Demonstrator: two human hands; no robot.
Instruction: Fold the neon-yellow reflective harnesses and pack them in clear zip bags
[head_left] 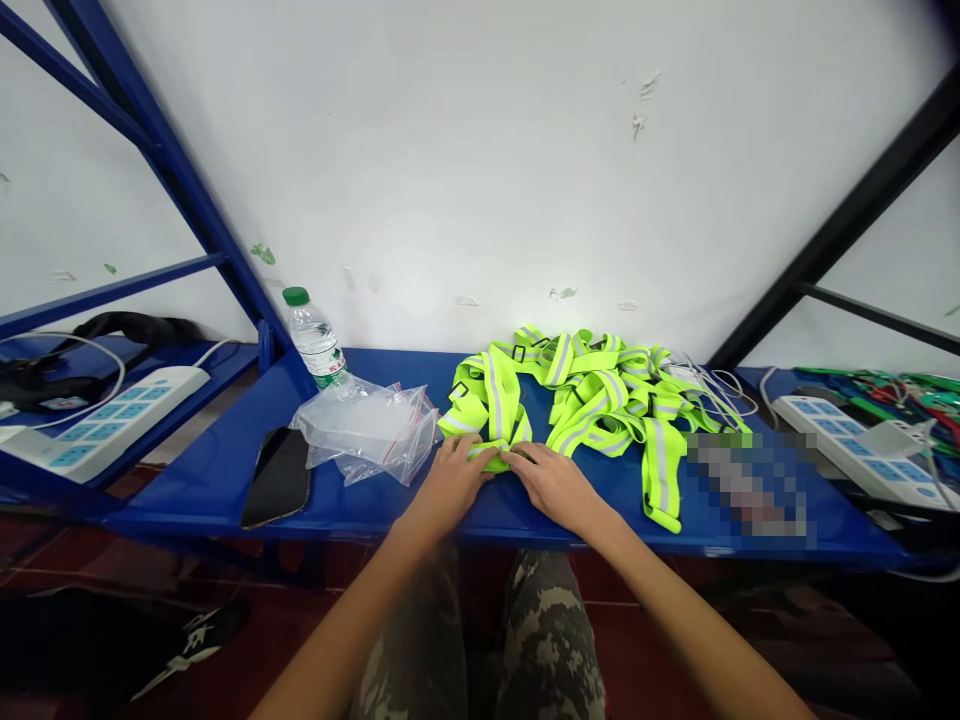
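A neon-yellow reflective strap (493,385) with a grey stripe and black buckles lies looped on the blue table. Its near end is pinched between my left hand (455,475) and my right hand (553,482), which meet close to the table's front edge. The fingers of both hands are closed on the folded strap, and the fingertips partly hide it. Right of my hands, a tangled heap of more reflective straps (600,395) spreads toward the wall, with one strap end hanging forward.
Clear plastic zip bags (367,425) lie left of my hands, beside a black phone (277,478). A water bottle (315,340) with a green cap stands behind them. Power strips (112,415) and cables lie at both sides. Blue table (202,470); a blurred patch covers something at right.
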